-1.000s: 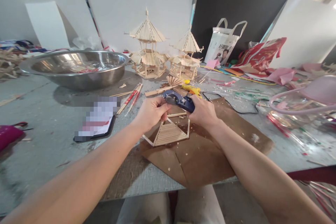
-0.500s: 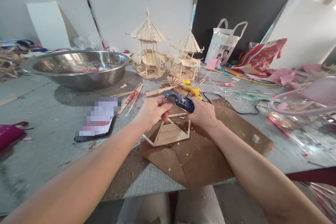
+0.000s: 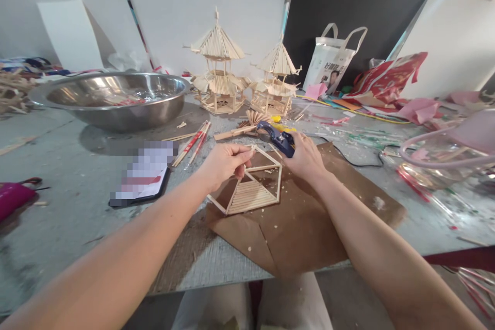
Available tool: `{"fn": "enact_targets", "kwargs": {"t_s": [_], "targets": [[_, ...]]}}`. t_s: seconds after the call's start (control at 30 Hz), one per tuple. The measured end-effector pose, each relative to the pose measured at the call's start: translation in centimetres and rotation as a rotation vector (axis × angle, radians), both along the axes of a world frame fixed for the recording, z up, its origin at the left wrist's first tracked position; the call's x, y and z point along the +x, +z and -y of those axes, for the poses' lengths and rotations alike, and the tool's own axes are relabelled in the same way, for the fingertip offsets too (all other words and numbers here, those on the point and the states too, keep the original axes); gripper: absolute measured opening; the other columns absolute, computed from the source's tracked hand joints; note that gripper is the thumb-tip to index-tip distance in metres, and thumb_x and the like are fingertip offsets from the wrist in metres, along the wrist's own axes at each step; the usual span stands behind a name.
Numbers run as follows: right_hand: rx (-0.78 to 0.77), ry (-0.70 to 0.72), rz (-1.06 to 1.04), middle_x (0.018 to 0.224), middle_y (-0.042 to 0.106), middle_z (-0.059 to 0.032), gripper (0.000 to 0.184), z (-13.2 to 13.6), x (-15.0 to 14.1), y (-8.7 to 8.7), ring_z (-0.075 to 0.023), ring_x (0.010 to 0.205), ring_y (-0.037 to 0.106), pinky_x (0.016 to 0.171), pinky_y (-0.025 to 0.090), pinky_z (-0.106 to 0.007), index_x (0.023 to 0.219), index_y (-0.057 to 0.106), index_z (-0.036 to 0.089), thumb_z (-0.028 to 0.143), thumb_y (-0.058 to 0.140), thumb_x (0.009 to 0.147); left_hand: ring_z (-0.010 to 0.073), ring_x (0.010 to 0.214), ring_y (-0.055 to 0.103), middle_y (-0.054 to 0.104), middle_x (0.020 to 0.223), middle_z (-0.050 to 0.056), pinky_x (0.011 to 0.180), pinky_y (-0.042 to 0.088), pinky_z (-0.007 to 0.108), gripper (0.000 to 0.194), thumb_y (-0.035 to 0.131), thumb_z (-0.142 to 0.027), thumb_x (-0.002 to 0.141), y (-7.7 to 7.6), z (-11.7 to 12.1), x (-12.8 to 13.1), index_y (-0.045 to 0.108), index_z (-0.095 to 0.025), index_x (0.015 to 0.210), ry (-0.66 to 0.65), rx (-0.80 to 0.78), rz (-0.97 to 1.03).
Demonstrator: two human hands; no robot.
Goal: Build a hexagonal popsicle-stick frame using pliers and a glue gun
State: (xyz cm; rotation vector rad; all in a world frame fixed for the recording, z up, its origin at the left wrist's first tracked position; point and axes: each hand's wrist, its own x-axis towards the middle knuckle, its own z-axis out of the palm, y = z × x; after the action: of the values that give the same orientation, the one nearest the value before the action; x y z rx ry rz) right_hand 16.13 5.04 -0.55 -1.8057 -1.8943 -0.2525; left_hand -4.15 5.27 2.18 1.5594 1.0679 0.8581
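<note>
My left hand (image 3: pixel 228 162) is closed in a pinch, with the tip of a small wooden stick (image 3: pixel 253 148) showing at the fingertips; most of it is hidden. It hovers over the upper left of a hexagonal wooden stick frame (image 3: pixel 279 183), which has a section filled with parallel sticks. The frame lies on a brown sheet (image 3: pixel 309 237). To the right, my right hand (image 3: pixel 305 157) grips a dark blue hand cutter (image 3: pixel 276 136), apart from the left fingers. Behind the cutter a yellow glue gun (image 3: pixel 284 128) is partly covered.
Two stick pagodas (image 3: pixel 218 85) stand at the back beside a steel basin (image 3: pixel 154 108). A phone (image 3: pixel 145 175) and red-marked chopsticks (image 3: pixel 193 142) lie left of the hands. On the right are a black cord (image 3: pixel 359 165) and a clear container with a pink handle (image 3: pixel 425 165).
My right hand has drawn the cutter right and away from the left fingers, uncovering the far part of the stick frame. My left hand has barely moved.
</note>
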Motion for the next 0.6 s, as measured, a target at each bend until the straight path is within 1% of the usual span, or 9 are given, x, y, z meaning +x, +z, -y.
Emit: {"fn": "enact_targets", "kwargs": {"t_s": [0.1, 0.2, 0.33, 0.47, 0.6], "targets": [[-0.004, 0.028, 0.010, 0.102, 0.057, -0.0134, 0.050, 0.0, 0.1, -0.1, -0.0275, 0.091, 0.052, 0.079, 0.039, -0.037, 0.114, 0.044, 0.015, 0.031, 0.051, 0.067, 0.0032, 0.036, 0.042, 0.055, 0.054, -0.001, 0.037, 0.036, 0.017, 0.015, 0.060, -0.027, 0.067, 0.1, 0.0, 0.1, 0.061, -0.012, 0.067, 0.022, 0.007, 0.023], [0.009, 0.097, 0.014, 0.101, 0.057, -0.0119, 0.051, 0.3, -0.2, 0.1, -0.0264, 0.091, 0.052, 0.076, 0.039, -0.035, 0.114, 0.044, 0.016, 0.028, 0.052, 0.066, 0.0032, 0.036, 0.042, 0.054, 0.054, -0.003, 0.038, 0.037, 0.017, 0.016, 0.061, -0.028, 0.065, -0.1, 0.0, 0.1, 0.062, -0.013, 0.070, 0.056, 0.035, 0.049], [0.022, 0.171, 0.067, 0.099, 0.058, -0.0106, 0.050, 1.0, -0.9, 0.4, -0.0254, 0.089, 0.052, 0.077, 0.038, -0.035, 0.112, 0.045, 0.017, 0.026, 0.053, 0.063, 0.0039, 0.037, 0.042, 0.049, 0.047, -0.004, 0.040, 0.037, 0.017, 0.016, 0.061, -0.030, 0.065, -0.4, -0.2, 0.1, 0.060, -0.014, 0.066, 0.077, 0.108, 0.051], [0.032, 0.181, 0.106, 0.096, 0.059, -0.0109, 0.048, 1.2, -1.4, 0.5, -0.0254, 0.087, 0.052, 0.077, 0.036, -0.034, 0.110, 0.047, 0.015, 0.025, 0.052, 0.063, 0.0047, 0.038, 0.043, 0.051, 0.047, -0.003, 0.041, 0.037, 0.018, 0.021, 0.060, -0.034, 0.066, -0.6, -0.2, -0.1, 0.057, -0.014, 0.062, 0.060, 0.157, 0.026], [0.031, 0.166, 0.115, 0.095, 0.059, -0.0103, 0.046, 1.1, -1.4, 0.3, -0.0253, 0.086, 0.052, 0.076, 0.036, -0.035, 0.109, 0.047, 0.016, 0.025, 0.051, 0.064, 0.0054, 0.037, 0.043, 0.053, 0.047, -0.002, 0.040, 0.035, 0.018, 0.023, 0.059, -0.036, 0.068, -0.7, -0.3, -0.2, 0.057, -0.015, 0.061, 0.042, 0.220, -0.020]]}}
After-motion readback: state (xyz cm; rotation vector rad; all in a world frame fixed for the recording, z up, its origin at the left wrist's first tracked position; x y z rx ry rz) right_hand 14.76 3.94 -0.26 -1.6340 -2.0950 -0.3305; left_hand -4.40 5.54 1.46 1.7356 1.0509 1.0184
